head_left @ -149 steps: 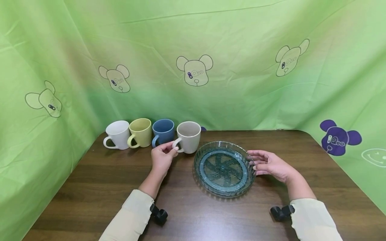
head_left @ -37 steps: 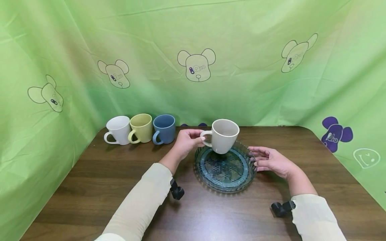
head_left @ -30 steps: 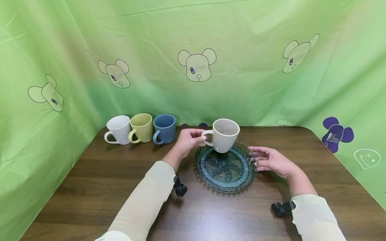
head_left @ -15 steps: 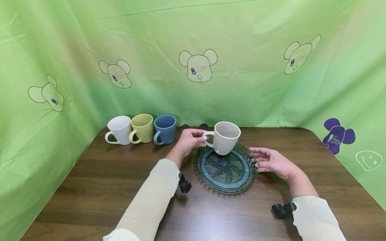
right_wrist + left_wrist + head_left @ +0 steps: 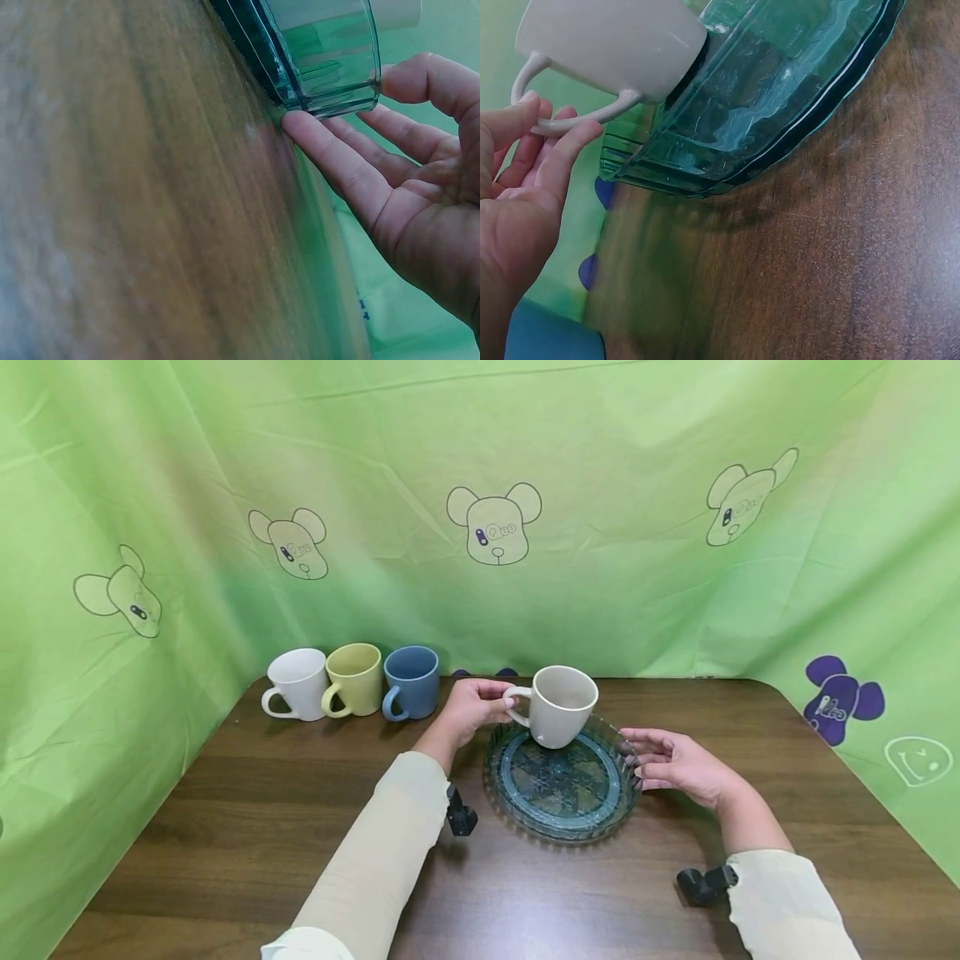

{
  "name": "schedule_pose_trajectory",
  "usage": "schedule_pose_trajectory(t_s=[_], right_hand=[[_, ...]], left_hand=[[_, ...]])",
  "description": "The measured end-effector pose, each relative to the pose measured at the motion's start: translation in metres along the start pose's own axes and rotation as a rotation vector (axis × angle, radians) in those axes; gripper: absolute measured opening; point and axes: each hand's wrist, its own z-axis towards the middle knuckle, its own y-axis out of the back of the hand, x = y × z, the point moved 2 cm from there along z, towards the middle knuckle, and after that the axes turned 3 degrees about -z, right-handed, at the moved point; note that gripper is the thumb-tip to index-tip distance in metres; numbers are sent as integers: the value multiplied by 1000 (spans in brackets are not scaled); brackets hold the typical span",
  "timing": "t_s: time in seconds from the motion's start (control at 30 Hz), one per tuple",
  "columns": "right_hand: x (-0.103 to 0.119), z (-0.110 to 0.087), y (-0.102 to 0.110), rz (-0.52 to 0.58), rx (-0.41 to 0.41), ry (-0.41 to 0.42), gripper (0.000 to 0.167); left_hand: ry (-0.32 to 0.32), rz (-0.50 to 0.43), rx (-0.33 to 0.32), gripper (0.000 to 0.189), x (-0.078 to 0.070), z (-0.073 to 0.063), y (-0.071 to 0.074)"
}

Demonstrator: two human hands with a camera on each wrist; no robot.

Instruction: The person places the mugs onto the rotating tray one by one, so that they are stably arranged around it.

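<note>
My left hand [image 5: 472,710] pinches the handle of a beige mug [image 5: 562,708] between thumb and fingers. The mug stands upright within the back left part of a round blue-green glass dish [image 5: 558,827], its base low over the patterned floor. In the left wrist view, the base of the mug [image 5: 615,45] shows just past the rim of the dish [image 5: 795,127]. At the right side of the dish, my right hand [image 5: 682,768] touches the outer wall with its fingertips. The right wrist view shows the right hand's fingers [image 5: 337,154] fairly straight along the glass wall [image 5: 337,67].
To the left, a white mug [image 5: 297,683], a yellow-green mug [image 5: 355,678] and a blue mug [image 5: 412,682] stand in a row near the back edge of the brown wooden table [image 5: 300,802]. A green printed cloth [image 5: 495,618] hangs behind and at both sides.
Since five seconds ago, my left hand has carried the beige mug right, from beside the blue mug to over the dish. In the last second it has lowered slightly. The right hand stays at the dish.
</note>
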Motion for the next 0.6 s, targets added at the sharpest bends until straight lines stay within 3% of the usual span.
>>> schedule_pose_trajectory(t_s=[0.4, 0.6], right_hand=[[-2, 0, 0, 3, 2, -3, 65], [-2, 0, 0, 8, 4, 3, 65]], left_hand=[[-4, -1, -35, 31, 6, 3, 6], [-38, 23, -56, 31, 3, 5, 4]])
